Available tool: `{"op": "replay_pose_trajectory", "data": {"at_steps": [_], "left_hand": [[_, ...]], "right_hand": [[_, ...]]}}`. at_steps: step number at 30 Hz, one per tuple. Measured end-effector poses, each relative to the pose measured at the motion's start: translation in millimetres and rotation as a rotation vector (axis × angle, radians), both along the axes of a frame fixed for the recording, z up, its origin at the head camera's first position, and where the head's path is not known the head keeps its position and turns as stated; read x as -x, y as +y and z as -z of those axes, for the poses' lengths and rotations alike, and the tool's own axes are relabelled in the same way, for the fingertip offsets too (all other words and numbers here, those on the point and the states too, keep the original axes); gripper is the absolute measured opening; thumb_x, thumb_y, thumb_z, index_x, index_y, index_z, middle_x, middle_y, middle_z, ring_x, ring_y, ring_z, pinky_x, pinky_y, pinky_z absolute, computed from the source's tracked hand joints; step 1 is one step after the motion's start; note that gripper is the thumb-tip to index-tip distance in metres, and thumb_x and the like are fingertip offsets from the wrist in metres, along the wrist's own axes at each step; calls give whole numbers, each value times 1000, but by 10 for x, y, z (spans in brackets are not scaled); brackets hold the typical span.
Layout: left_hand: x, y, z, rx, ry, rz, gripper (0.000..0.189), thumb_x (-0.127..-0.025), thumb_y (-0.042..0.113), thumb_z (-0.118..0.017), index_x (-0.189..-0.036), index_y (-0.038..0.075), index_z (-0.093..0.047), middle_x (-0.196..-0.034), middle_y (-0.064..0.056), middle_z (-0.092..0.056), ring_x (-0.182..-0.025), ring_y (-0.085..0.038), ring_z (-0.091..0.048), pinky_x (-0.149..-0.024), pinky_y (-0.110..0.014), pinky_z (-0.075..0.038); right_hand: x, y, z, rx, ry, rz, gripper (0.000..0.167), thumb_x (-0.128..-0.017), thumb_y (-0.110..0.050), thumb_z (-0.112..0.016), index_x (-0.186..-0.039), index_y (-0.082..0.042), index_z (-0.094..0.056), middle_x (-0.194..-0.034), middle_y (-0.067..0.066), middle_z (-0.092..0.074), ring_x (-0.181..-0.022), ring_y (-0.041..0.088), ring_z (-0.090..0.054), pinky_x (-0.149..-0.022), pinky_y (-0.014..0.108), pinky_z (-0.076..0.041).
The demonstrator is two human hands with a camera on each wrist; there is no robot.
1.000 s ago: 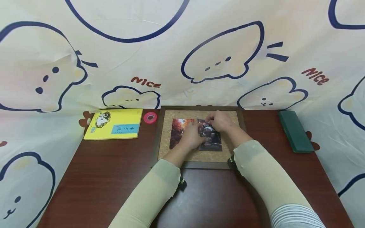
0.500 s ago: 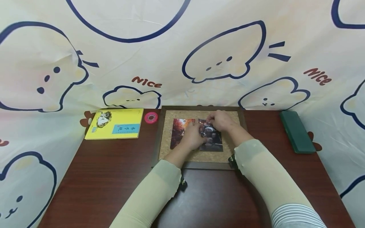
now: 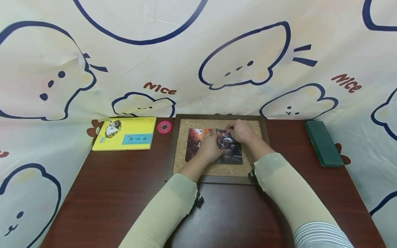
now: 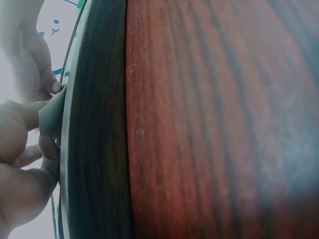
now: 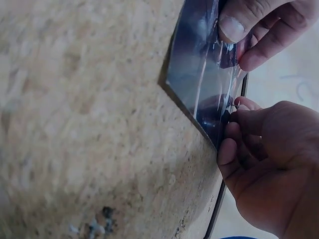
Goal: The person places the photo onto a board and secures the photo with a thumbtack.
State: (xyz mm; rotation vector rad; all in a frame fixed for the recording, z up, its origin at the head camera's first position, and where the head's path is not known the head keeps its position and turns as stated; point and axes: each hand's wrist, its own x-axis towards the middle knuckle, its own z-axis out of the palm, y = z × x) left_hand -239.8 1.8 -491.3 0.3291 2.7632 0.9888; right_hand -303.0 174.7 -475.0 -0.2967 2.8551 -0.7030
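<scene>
A dark photo print [image 3: 230,156] lies against a framed cork board [image 3: 245,171], its surface curved in the right wrist view. My left hand [image 3: 209,148] grips this print at its left side, thumb over the picture; the bent edge of the print [image 4: 52,117] shows between thumb and finger in the left wrist view. At the print's top edge, my right hand [image 3: 243,132] pinches a small dark pin-like piece [image 5: 227,116], mostly hidden by the fingers. A red-orange photo print [image 3: 195,141] lies on the board just left, partly behind my left hand.
On the brown table [image 3: 124,196], a yellow book [image 3: 136,127] and a pink ring-shaped roll [image 3: 164,127] lie left of the board. A green case [image 3: 324,144] lies near the right edge. A cartoon-patterned cloth [image 3: 186,62] hangs behind.
Both hands stay in nearly the same place at the dark photo print. The whole head view has shifted slightly.
</scene>
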Motion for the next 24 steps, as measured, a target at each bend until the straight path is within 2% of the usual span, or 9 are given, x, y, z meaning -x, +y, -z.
{"op": "replay_pose_trajectory", "data": {"at_steps": [17,20,24], "left_hand": [[5,19,14,-14,2,-4,68,-85,32,-87,-142,4,-60,-140,-21,-52,-123,-34,-55,-101,-46,-49],[-8,16,1,-19,1,0,68,-85,32,-87,-141,4,-60,-139,-21,-52,-122,-33,-55,-100,-46,-49],[-26,-7,-43,-15,1,-1,68,-85,33,-87,-141,5,-61,-139,-20,-54,-121,-33,-56,-100,-47,-50]], "right_hand": [[-14,-28,9,-16,-1,12,21,-103,-14,-59,-112,-9,-78,-109,11,-75,-97,26,-66,-87,44,-53],[-6,22,56,20,23,-24,21,-102,-12,-60,-113,-8,-77,-109,11,-75,-99,27,-67,-90,46,-53],[-18,119,85,96,59,-105,22,-98,-8,-67,-117,-6,-76,-107,11,-73,-98,27,-66,-89,46,-52]]}}
